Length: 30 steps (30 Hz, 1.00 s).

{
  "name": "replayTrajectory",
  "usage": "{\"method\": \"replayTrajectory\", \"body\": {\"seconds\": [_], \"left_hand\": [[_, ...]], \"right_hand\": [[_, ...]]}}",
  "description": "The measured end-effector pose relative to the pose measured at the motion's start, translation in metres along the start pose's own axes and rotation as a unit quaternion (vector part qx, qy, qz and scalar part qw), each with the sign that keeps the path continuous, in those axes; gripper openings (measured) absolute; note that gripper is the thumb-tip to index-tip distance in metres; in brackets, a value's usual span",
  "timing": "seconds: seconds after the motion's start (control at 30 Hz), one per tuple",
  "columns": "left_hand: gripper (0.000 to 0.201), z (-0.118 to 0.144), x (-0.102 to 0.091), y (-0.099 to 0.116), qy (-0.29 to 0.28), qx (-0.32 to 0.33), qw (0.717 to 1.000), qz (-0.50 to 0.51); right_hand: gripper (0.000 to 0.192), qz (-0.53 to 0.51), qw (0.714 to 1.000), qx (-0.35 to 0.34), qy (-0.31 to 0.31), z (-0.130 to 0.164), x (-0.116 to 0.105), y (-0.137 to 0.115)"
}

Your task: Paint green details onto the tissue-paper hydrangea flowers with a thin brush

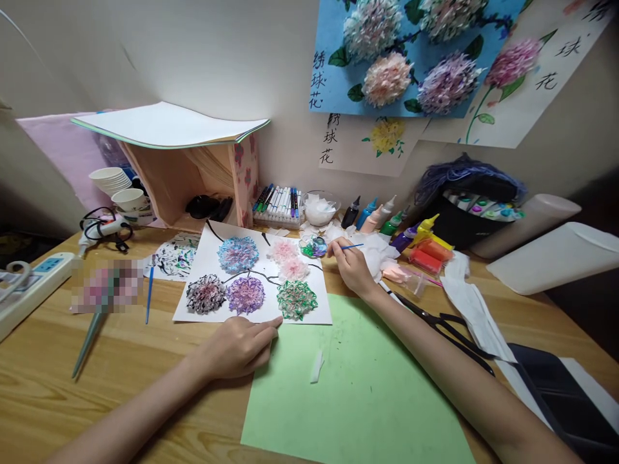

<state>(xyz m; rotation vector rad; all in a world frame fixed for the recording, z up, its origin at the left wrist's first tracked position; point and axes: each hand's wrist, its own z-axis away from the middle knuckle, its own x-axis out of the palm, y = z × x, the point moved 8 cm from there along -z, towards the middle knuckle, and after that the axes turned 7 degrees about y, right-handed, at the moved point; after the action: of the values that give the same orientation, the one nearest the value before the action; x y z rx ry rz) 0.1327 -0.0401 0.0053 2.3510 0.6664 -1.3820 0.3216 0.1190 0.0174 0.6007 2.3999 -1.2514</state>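
Item: white paper sheet with six coloured tissue pom-pom flowers [251, 277], centre frame on the wooden counter [120, 361]. Your left hand [239, 348] lies loosely curled on its lower edge, pinning it flat. Your right hand [353, 265] pinches a thin blue-handled brush [349, 246], tip at the small paint-smeared palette [313, 246] beside the sheet.

both forearms are bare, with no sleeve showing up to the picture's lower edge. the left hand [236, 348] and right hand [352, 265] carry no glove, ring, watch or bracelet that can be seen. fingernails look short and unpainted, though small in view.
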Motion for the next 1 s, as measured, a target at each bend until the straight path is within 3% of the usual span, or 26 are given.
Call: {"method": "replayTrajectory", "body": {"seconds": [0.23, 0.4, 0.57, 0.7, 0.87, 1.0], "left_hand": [[0.018, 0.001, 0.002, -0.001, -0.005, 0.0, 1.0, -0.003], [0.017, 0.0, 0.002, 0.0, -0.007, -0.001, 1.0, -0.003], [0.017, -0.002, 0.001, 0.0, -0.003, 0.0, 1.0, -0.003], [0.017, 0.0, 0.001, -0.001, -0.003, 0.0, 1.0, -0.004], [0.017, 0.0, 0.0, 0.0, -0.002, 0.0, 1.0, -0.008], [0.017, -0.002, -0.001, 0.0, 0.003, -0.001, 1.0, -0.009]], "right_hand": [[0.033, -0.044, 0.997, 0.05, 0.046, 0.0, -0.006, 0.012], [0.032, -0.045, 0.998, 0.041, 0.015, 0.001, 0.001, 0.01], [0.033, -0.043, 0.997, 0.044, 0.039, 0.001, -0.004, 0.01], [0.033, -0.06, 0.997, 0.047, 0.008, 0.0, 0.001, 0.012], [0.033, -0.089, 0.993, 0.065, 0.046, -0.001, -0.005, 0.017], [0.033, -0.076, 0.995, 0.067, 0.01, -0.001, 0.001, 0.019]]}}
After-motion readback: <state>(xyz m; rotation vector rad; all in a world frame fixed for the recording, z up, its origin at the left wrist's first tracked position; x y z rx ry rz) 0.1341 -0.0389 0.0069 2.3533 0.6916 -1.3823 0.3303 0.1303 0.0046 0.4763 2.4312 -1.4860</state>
